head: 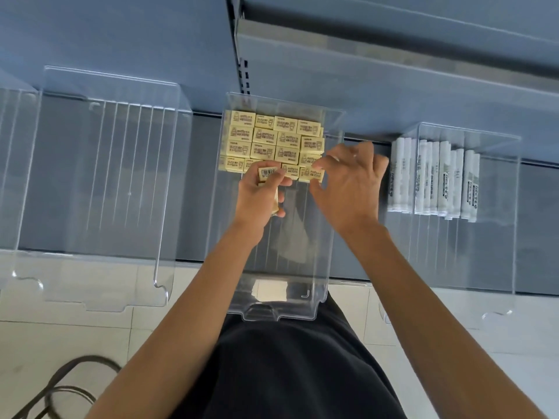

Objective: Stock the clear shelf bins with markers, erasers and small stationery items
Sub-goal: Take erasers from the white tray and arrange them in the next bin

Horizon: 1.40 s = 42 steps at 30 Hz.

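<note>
A clear bin (320, 267) stands on the shelf in front of me, its far half packed with rows of several pale yellow erasers (272, 137). Inside the bin, my left hand (260, 198) grips a small stack of erasers, the top one (267, 171) showing a barcode under my thumb. My right hand (348, 182) reaches in beside it, thumb and forefinger pinching an eraser (314, 173) at the right end of the nearest row.
An empty clear bin with dividers (99, 182) stands to the left. On the right, another clear bin (496, 237) holds several white markers (435, 179). Blue shelf backing rises behind; pale floor tiles and a dark cable (60, 388) lie below.
</note>
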{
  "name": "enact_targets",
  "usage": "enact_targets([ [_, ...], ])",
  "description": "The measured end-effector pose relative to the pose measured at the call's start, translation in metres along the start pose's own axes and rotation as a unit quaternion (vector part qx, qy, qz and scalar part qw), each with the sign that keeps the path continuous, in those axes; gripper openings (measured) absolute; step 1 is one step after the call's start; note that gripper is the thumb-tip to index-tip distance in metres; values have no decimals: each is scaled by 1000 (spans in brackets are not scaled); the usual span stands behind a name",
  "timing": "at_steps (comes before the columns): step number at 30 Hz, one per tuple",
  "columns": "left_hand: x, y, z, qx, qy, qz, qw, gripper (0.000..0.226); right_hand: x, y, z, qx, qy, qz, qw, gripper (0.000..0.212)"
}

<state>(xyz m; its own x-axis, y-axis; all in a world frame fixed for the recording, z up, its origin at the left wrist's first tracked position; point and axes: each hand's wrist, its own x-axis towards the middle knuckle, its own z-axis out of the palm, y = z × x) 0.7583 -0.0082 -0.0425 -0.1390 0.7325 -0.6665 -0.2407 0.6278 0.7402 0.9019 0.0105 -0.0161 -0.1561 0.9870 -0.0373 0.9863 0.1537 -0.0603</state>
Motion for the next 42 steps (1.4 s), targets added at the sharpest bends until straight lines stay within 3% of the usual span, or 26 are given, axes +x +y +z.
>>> enact_targets([
  [4, 2, 0, 0, -10, 15, -12, 1000, 8, 12, -13, -1, -118, -33, 8, 992, 14],
  [10, 3, 4, 0, -15, 17, -17, 1000, 11, 17, -19, -3, -154, -74, 22, 985, 11],
  [22, 5, 3, -5, -11, 6, -18, 1000, 10, 10, -18, -5, -72, -130, 34, 988, 23],
  [33, 5, 8, -9, 143, -82, -42, 985, 11, 5, -19, 4, -37, -96, 50, 993, 23],
  [42, -6, -6, -2, 145, -74, 23, 986, 7, 8, -19, 13, -32, -37, 64, 997, 16],
])
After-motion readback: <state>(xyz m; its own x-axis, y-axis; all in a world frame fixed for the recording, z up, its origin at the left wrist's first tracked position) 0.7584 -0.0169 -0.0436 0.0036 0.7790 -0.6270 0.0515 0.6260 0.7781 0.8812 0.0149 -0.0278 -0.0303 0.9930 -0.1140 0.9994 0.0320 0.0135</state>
